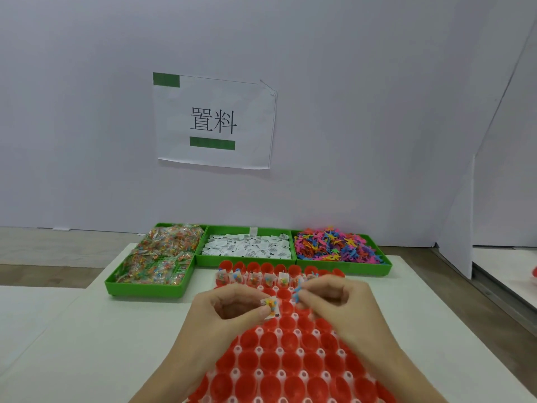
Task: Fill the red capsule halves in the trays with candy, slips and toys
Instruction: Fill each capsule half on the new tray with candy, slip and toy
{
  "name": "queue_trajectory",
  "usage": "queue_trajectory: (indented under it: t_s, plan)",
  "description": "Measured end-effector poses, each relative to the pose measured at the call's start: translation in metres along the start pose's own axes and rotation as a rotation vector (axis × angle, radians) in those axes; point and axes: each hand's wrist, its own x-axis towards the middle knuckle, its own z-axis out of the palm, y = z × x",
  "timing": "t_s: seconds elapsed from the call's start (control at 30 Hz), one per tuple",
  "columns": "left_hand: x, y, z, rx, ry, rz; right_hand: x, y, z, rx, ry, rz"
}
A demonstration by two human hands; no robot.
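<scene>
Red capsule halves (286, 359) fill the tray under both your hands, and only the far row beyond your fingertips looks loaded. Your left hand (232, 308) pinches a candy packet (270, 306) with a slip behind it; your right hand (334, 301) pinches a blue toy (297, 292) just beside it. You're mid-fill on the second row, I'd say. Next call: drop all three into the empty half just below your fingertips, then reach past the tray to the green bins (245, 258) for more.

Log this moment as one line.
left hand: pinches candy packet | right hand: pinches blue toy | over capsule tray
</scene>
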Motion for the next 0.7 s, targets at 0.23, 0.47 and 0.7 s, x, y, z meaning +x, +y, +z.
queue_trajectory:
  t_s: [0.23, 0.47, 0.7]
  plan:
    - [-0.006, 0.000, 0.014, 0.115, -0.026, 0.085, -0.019, -0.002, 0.019, -0.067, -0.080, -0.070]
    - [-0.006, 0.000, 0.020, 0.168, 0.012, 0.107, -0.019, -0.001, 0.005, -0.059, -0.154, -0.105]
    - [0.018, 0.019, 0.040, 0.259, -0.009, 0.161, 0.006, -0.017, -0.034, -0.170, -0.274, -0.150]
